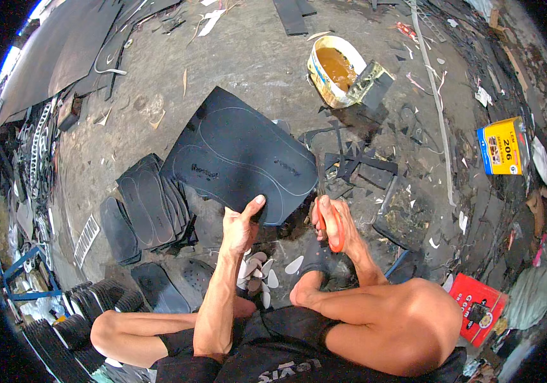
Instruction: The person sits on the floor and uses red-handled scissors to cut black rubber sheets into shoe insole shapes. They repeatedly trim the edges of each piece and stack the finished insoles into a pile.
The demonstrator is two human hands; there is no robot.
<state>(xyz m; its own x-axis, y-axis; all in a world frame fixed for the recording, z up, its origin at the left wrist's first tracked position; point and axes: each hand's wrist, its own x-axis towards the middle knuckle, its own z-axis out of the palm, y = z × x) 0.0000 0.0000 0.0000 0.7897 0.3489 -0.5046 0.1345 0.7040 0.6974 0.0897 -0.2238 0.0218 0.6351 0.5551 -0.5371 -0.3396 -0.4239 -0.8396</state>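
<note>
My left hand (240, 226) is closed on the near edge of a black sheet (238, 147), thumb on top and fingers hidden beneath. Pale curved outlines shaped like shoe soles are drawn on the sheet, which is tilted above the floor. Wrapped round orange-handled scissors (333, 231) is my right hand (349, 228). Their dark blades point away from me, close by the sheet's right corner; whether they touch it I cannot tell. A stack of similar black pieces (149, 207) lies left of the sheet. Small white teardrop-shaped pieces (272, 278) lie between my feet.
A white tub of brown liquid (338, 67) stands at the far right. Black offcuts (356, 163) litter the floor right of the sheet. Further right are a yellow-and-blue can (502, 147) and a red can (478, 306). Large dark sheets (63, 54) lie at the far left.
</note>
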